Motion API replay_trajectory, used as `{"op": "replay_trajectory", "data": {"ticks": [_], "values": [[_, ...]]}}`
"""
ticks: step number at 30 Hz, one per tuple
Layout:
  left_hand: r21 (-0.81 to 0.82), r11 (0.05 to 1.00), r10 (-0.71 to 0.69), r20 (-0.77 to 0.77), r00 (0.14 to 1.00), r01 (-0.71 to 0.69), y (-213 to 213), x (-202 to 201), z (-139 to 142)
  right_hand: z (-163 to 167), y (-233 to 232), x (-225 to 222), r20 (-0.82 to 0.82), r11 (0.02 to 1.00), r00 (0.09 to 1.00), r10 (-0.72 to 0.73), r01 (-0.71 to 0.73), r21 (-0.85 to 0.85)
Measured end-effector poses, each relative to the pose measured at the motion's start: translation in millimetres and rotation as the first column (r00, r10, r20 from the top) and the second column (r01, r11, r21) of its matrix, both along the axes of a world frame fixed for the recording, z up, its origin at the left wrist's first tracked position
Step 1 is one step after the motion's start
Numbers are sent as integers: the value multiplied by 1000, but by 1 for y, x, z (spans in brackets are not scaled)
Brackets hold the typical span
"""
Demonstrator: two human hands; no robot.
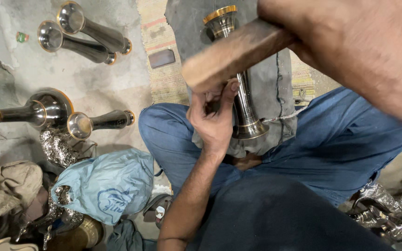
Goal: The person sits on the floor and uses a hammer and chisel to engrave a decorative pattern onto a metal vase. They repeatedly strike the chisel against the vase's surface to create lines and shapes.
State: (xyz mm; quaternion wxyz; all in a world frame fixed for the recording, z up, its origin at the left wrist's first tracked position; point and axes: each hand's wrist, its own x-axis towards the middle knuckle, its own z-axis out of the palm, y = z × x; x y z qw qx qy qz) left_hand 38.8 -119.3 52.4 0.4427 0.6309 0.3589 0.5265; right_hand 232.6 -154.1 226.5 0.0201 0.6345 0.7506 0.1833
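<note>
- Gripping a tall metal vase [244, 104], the left hand [215, 118] closes round its narrow stem, likely to steady it on the grey cloth [275, 79] over the lap.
- Just above that grip, the right hand [350, 42] holds a wooden handle [231, 53]; its fingers are out of view, so how tightly cannot be told.
- Well left of the grip, finished vases [89, 35] lie on the floor [94, 79], probably set aside.
- Below them sits a blue plastic bag [110, 183].

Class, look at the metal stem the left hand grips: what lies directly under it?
Under the metal stem lies a grey cloth spread over the blue-trousered lap. The left hand covers part of the stem; whatever is beneath the cloth is hidden.
</note>
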Motion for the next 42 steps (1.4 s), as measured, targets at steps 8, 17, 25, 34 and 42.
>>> {"op": "replay_trajectory", "data": {"ticks": [8, 17, 25, 34, 42], "values": [[35, 999, 2, -33, 999, -1, -1, -2, -1, -14, 6, 7, -51, 997, 998, 29, -26, 68], [-14, 993, -112, 55, 992, 113, 3, -5, 3, -10, 5, 8, -92, 999, 996, -6, 2, -39], [-36, 992, -126, -156, 980, 122, 11, -7, 13, -31, -1, 23, -94, 996, 991, -93, 92, -13], [-4, 985, -166, -272, 948, 171, 16, -2, 33, -37, -17, 33, -191, 998, 980, -62, 66, 15], [8, 974, -212, -331, 919, 227, 16, -1, 39, -37, -20, 36, -448, 985, 877, -172, 140, -103]]}}
